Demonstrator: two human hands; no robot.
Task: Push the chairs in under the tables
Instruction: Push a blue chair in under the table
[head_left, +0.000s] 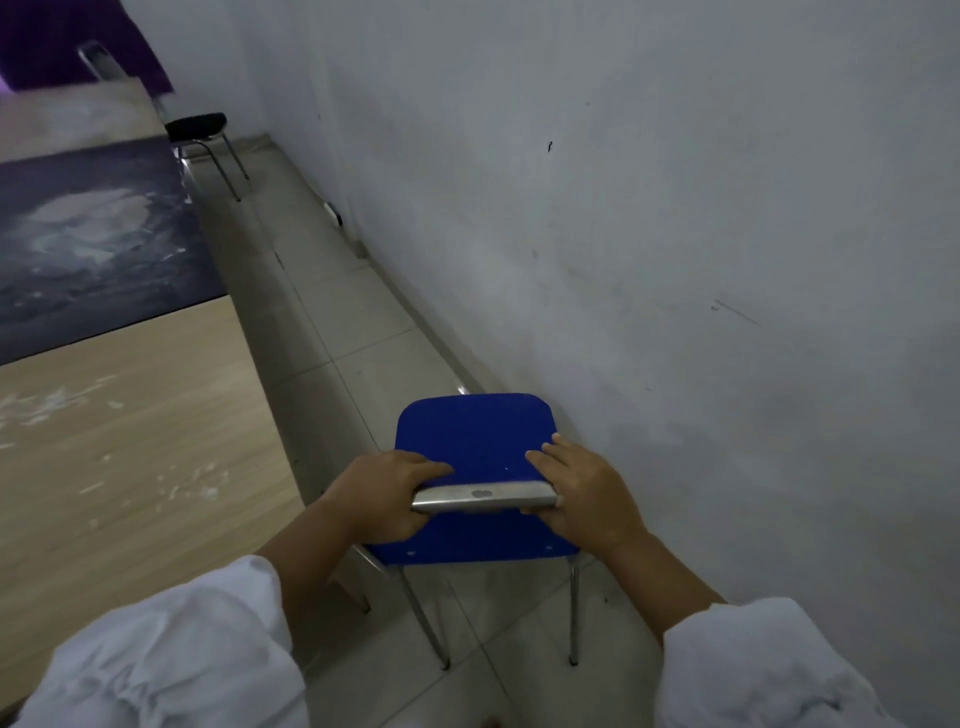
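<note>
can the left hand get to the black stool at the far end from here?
Probably not. The left hand is gripping the metal back rail of the blue chair, as is the right hand. The black stool stands far down the aisle, beyond arm's reach without walking over.

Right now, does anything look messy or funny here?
Yes. The tables are dusted with white powder, thickest on the dark mat. The blue chair, gripped by the left hand and right hand, stands out in the aisle, turned sideways to the table, not tucked under.
</note>
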